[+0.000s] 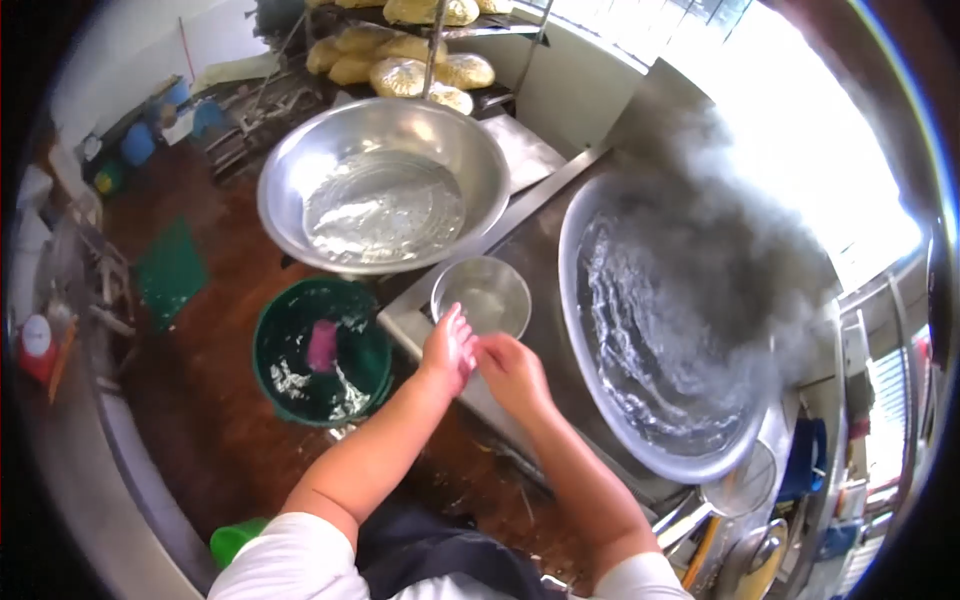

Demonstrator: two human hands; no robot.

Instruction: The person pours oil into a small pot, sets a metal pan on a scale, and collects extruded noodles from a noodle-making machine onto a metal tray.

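My left hand is palm up, its fingers loosely extended at the near edge of a small metal bowl. Close against it, my right hand has curled fingers touching the left fingers; whatever they hold, if anything, is hidden. To the right, a large steaming vat of water is set in the metal counter. Behind the hands a wide metal basin holds shallow clear liquid. A green tub with water and a pink object is at the left, below the basin.
Filled yellowish bags lie on a rack at the back. A round strainer lies by the vat's near right edge. On the brown floor is a green mat. Dark steam hides part of the vat.
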